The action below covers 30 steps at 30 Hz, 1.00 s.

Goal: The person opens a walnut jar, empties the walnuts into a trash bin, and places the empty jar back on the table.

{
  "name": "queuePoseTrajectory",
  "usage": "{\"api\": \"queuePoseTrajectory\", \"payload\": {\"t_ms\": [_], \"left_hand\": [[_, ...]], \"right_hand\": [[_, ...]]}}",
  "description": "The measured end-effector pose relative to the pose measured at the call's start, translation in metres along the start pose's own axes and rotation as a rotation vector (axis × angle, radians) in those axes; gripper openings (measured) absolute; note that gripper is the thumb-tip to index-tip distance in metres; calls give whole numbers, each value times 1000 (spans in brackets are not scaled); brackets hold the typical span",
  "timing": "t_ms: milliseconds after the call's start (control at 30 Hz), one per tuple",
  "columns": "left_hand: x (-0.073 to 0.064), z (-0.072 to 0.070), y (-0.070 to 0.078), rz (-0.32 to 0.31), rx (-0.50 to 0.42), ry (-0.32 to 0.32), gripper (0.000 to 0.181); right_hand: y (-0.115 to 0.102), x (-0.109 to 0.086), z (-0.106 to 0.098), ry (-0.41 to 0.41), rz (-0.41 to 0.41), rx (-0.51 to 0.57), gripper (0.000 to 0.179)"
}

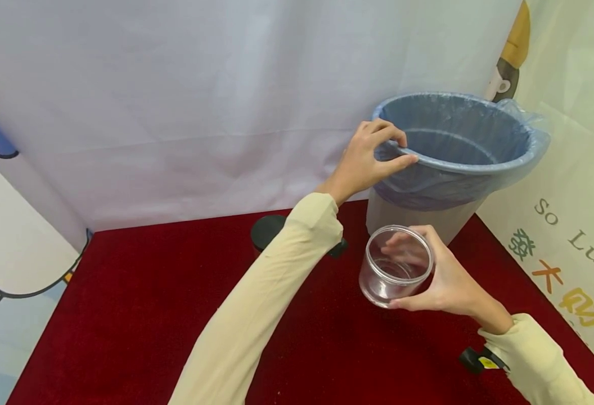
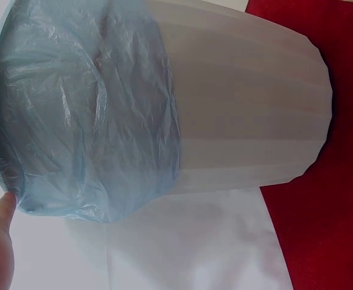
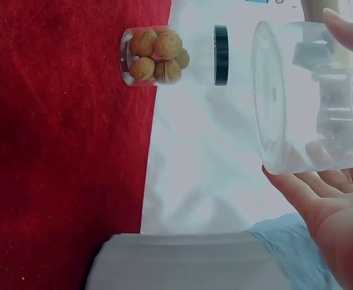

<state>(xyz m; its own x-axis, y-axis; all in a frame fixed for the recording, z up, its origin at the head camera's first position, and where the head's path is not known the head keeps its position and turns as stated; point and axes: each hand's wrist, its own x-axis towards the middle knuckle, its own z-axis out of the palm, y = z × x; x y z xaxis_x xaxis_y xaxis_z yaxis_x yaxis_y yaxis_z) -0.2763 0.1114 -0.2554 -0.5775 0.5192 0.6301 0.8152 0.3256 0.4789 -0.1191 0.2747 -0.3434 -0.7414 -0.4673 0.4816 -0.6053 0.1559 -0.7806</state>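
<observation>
One clear jar, mouth up, is sitting gripped in the right hand, below and nearside of the lined bin rim that the left hand is pinching.

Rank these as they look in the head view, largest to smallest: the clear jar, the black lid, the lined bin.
1. Lined bin
2. Clear jar
3. Black lid, partly hidden by the left sleeve
</observation>
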Motion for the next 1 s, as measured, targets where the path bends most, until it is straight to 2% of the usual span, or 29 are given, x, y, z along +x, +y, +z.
{"api": "queuePoseTrajectory", "payload": {"t_ms": [200, 400, 1000], "left_hand": [[0, -1, -1, -8, 3, -6, 26], [-1, 0, -1, -11, 8, -26, 27], [-2, -1, 1, -8, -7, -24, 26]], "right_hand": [[4, 0, 6, -34, -22, 72, 95], [9, -2, 13, -50, -7, 78, 95], [17, -4, 28, -90, 29, 97, 96]]}}
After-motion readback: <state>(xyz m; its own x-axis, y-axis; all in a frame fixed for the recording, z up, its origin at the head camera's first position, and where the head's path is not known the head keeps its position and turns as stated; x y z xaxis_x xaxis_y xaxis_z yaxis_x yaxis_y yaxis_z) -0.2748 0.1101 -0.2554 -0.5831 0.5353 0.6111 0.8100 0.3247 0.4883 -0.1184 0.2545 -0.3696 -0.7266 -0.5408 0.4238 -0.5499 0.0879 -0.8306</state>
